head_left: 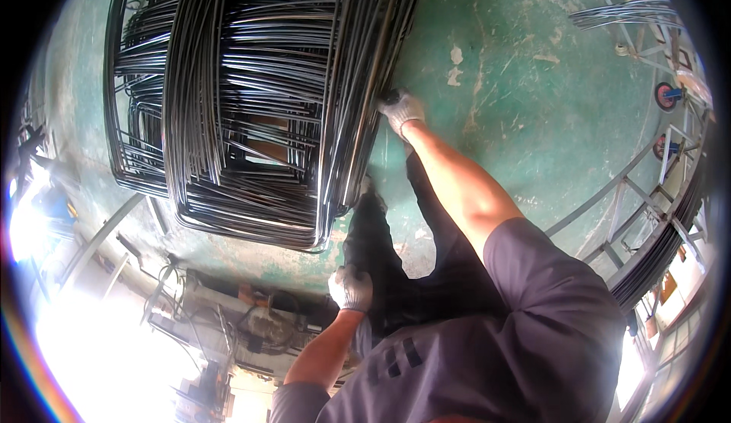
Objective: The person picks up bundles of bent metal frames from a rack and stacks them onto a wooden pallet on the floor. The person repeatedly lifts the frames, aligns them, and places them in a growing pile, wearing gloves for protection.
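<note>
A large stack of dark bent metal rods [278, 27], shaped into long frames with rounded corners, lies on the floor ahead and to the left. My right hand [401, 111], in a pale knitted glove, reaches forward to the stack's right edge. Its fingers are curled beside the outer rods, around a small dark spot I cannot identify. My left hand [351, 289], gloved alike, is drawn back beside my left thigh, apart from the stack. Its back faces up and its fingers are mostly hidden, so I cannot tell whether it holds anything.
Worn green floor [502, 80] stretches to the right of the stack. A metal rack [632, 187] with long dark rods and wheels curves along the right side. More thin rods [628, 15] lie at the far right. Machinery and cables [266, 324] stand at the lower left, beside strong glare.
</note>
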Demonstrator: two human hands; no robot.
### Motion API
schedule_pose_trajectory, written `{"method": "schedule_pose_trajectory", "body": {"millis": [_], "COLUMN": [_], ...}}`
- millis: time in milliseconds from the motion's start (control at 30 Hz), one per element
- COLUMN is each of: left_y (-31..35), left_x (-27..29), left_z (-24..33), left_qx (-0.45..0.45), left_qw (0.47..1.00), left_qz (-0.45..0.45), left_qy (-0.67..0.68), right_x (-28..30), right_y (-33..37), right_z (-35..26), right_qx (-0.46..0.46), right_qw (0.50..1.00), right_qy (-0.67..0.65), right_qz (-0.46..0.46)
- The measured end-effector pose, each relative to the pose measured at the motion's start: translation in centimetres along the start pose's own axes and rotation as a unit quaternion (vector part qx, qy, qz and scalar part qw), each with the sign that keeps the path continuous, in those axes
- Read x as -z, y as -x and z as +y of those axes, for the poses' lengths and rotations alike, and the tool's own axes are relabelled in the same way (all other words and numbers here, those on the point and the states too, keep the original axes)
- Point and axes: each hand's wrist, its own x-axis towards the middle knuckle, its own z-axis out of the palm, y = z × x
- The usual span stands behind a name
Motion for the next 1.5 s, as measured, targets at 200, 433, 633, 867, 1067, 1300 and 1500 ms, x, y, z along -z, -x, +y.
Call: {"method": "schedule_pose_trajectory", "body": {"millis": [200, 433, 633, 867, 1067, 1300, 1500], "left_y": [0.0, 0.1, 0.3, 0.3, 5.3, 14.0, 19.9], "left_x": [-0.3, -0.2, -0.7, 1.6, 4.2, 6.9, 4.2], "left_z": [-0.2, -0.3, -0.5, 0.9, 3.0, 1.6, -3.0], "left_qx": [0.007, -0.002, -0.003, 0.027, 0.078, 0.153, 0.187], "left_qw": [1.0, 1.0, 1.0, 0.999, 0.993, 0.986, 0.964], "left_qz": [-0.004, 0.001, 0.013, -0.034, -0.084, -0.043, -0.012], "left_qy": [-0.001, -0.001, -0.002, -0.002, -0.018, 0.055, 0.191], "right_x": [0.6, -0.1, 0.8, 5.7, 14.5, 23.4, 22.1], "right_y": [-0.7, -0.3, 1.4, 7.3, 19.7, 28.2, 29.9], "right_z": [-0.7, 2.9, 1.7, 8.0, 8.3, 4.7, 2.6], "right_qx": [0.014, 0.061, -0.016, 0.4, 0.004, -0.013, -0.01], "right_qw": [1.0, 0.996, 0.976, 0.803, 0.996, 0.972, 0.954], "right_qy": [0.019, -0.04, -0.198, 0.441, 0.074, 0.206, 0.292], "right_qz": [-0.018, -0.052, -0.088, -0.03, -0.043, -0.112, -0.071]}}
